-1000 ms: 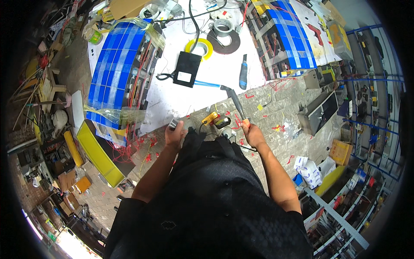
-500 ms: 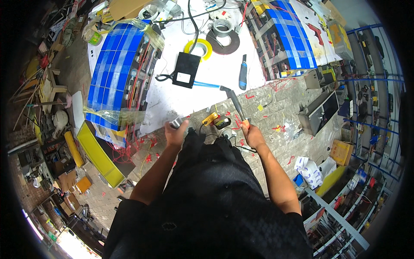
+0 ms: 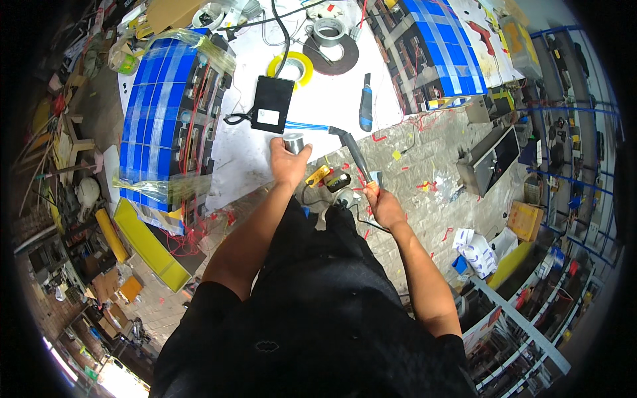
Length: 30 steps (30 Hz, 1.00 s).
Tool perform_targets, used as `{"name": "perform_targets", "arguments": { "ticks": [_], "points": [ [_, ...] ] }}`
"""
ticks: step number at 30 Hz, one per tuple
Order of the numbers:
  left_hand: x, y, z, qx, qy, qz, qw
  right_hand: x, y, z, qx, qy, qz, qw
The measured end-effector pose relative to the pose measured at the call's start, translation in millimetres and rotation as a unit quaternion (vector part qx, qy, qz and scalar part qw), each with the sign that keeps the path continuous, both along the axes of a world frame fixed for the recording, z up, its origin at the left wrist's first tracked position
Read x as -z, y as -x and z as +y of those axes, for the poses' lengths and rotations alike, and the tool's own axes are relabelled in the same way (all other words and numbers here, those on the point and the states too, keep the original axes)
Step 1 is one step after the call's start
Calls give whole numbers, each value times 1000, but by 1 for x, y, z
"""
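My right hand (image 3: pixel 385 205) is closed around the orange handle of a soldering iron (image 3: pixel 355 156). Its dark shaft points up and left, and its bent tip lies by the ends of two blue wires (image 3: pixel 308 126). Those wires run out from a flat black box (image 3: pixel 271 103) with a white label, lying on the white tabletop (image 3: pixel 332 99). In my left hand (image 3: pixel 289 166), thumb and fingers grip a small silver spool (image 3: pixel 294 142), which looks like solder wire, just below the box at the table's near edge.
Blue-wrapped battery packs stand at left (image 3: pixel 156 113) and right (image 3: pixel 444 53). A blue utility knife (image 3: pixel 366 103), a yellow tape roll (image 3: pixel 302 66) and a grey tape roll (image 3: pixel 330 32) lie between them. A black cable (image 3: pixel 282 33) crosses the table. Red scraps litter the floor (image 3: pixel 411 159).
My left hand has moved up and right with the spool, from beside my leg to the table's edge near the blue wires. My right hand keeps hold of the iron, nearly in place.
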<state>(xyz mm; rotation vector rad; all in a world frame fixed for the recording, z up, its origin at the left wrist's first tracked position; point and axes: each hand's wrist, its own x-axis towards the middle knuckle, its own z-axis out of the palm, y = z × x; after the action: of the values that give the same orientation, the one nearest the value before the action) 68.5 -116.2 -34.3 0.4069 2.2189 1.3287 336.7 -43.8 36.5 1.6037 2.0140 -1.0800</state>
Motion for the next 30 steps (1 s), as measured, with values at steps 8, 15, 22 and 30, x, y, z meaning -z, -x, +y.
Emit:
{"name": "perform_targets", "arguments": {
  "ticks": [8,15,22,30],
  "points": [
    [9,1,-1,2,34,26,999,-4,3,2,-5,7,-16,1000],
    [8,-1,0,0,32,16,999,1,0,2,-4,2,-10,1000],
    [4,-4,1,-4,32,28,999,-2,1,3,-10,5,-5,1000],
    [-1,-6,3,9,59,36,998,1,1,1,-2,6,-12,1000]
  ]
}}
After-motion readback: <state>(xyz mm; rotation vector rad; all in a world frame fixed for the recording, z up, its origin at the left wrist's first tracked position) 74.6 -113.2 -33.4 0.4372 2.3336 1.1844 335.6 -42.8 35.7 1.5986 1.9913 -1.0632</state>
